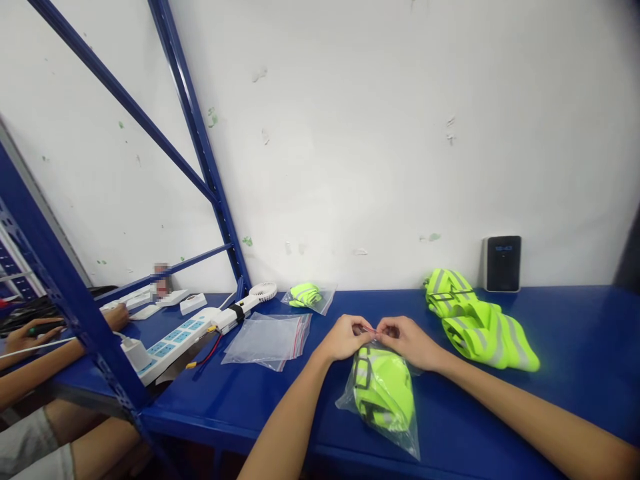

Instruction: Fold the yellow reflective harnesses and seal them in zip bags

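A clear zip bag (411, 440) lies at the front of the blue table, its red-lined opening pointing away from me. Inside it is a folded neon-yellow reflective strap (395, 383) with grey stripes and a black buckle. My left hand (349, 337) pinches the bag's edge between thumb and fingers. Close beside it, my right hand (407, 340) pinches the same edge, fingertips almost touching the left ones. To the right lie loose neon-yellow reflective straps (493, 333) in a heap.
Left of my hands lies a stack of flat zip bags (267, 340); behind it is another bagged neon strap (306, 295). A power strip (175, 343), handheld fan (263, 291) and blue rack post (200, 133) stand left. A dark-screened device (503, 263) leans near the wall. Another person's hands (116, 317) are far left.
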`<move>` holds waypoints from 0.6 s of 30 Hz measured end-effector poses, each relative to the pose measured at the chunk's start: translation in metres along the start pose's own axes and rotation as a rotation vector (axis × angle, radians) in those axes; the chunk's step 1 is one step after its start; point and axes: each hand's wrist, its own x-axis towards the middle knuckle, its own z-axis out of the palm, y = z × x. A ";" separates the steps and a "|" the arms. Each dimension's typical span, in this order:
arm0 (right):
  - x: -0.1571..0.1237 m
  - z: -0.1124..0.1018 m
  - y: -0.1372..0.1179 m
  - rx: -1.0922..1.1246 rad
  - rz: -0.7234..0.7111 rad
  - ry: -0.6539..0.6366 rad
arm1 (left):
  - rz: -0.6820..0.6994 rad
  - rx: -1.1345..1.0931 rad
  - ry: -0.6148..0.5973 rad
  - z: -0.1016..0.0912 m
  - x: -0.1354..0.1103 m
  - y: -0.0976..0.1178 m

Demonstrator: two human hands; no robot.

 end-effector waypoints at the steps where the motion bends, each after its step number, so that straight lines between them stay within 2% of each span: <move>1: 0.000 0.000 0.001 0.002 -0.001 -0.003 | 0.005 0.008 0.002 0.000 0.000 0.000; 18: 0.000 0.002 0.003 0.010 0.028 0.010 | -0.024 -0.042 0.063 0.000 0.001 0.001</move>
